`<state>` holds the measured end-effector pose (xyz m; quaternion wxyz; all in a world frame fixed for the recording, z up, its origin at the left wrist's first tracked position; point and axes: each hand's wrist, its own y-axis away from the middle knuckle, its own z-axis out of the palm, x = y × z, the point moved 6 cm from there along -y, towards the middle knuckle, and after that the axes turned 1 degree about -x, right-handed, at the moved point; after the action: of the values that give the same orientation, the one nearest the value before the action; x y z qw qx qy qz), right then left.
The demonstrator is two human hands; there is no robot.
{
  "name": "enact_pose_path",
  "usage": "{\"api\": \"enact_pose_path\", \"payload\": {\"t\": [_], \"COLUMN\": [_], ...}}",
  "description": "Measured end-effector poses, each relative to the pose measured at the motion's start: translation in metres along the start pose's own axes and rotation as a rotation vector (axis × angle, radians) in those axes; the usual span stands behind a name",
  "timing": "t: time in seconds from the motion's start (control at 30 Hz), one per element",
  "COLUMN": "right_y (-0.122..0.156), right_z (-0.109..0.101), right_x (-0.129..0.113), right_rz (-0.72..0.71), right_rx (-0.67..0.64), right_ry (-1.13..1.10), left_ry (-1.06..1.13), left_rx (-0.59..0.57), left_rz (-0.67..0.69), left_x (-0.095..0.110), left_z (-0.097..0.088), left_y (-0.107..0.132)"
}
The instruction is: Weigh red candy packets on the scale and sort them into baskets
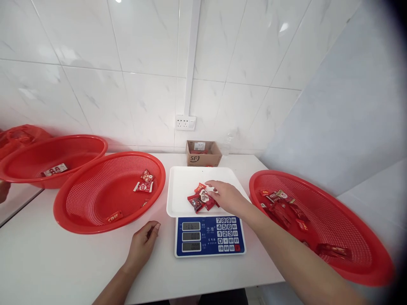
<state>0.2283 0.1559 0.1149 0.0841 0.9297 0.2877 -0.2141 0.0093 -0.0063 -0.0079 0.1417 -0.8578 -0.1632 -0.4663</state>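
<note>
A blue digital scale (210, 235) carries a white tray (184, 186) holding a small pile of red wrapped candies (201, 200). My right hand (226, 196) lies over the tray with fingers stretched out, its fingertips at the right side of the pile; nothing shows in its grasp. My left hand (143, 245) rests on the white table in front of the left red basket (79, 212), fingers loosely curled and holding nothing. That basket contains a few candies (144, 184). The right red basket (349, 237) contains several more candies (282, 208).
A solid red basin (79, 146) with a card in it sits at the far left, a red bag behind it. A small cardboard box (203, 153) stands against the tiled wall below a socket (185, 123). The table's edge runs close below my arms.
</note>
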Motion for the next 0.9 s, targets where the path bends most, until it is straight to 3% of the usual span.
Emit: {"api": "enact_pose_path", "payload": {"t": [0.23,0.37,0.57,0.9], "right_y": [-0.005,-0.016,-0.024,0.014], "right_z": [0.006,0.016,0.019,0.010], "right_x": [-0.011,-0.020,-0.024,-0.008], "right_rz": [-0.140,-0.093,-0.100,-0.186], "right_rx": [0.030,0.021,0.035,0.067], "right_ry": [0.132,0.286,0.286,0.155], "left_ry": [0.006,0.009,0.002,-0.011], "left_rx": [0.003,0.003,-0.006,-0.025], "left_rz": [-0.001,-0.003,-0.019,-0.015], "left_x": [0.002,0.000,-0.003,-0.003], "left_z": [-0.002,-0.001,-0.001,0.002], "left_y": [0.002,0.001,-0.001,-0.002]}}
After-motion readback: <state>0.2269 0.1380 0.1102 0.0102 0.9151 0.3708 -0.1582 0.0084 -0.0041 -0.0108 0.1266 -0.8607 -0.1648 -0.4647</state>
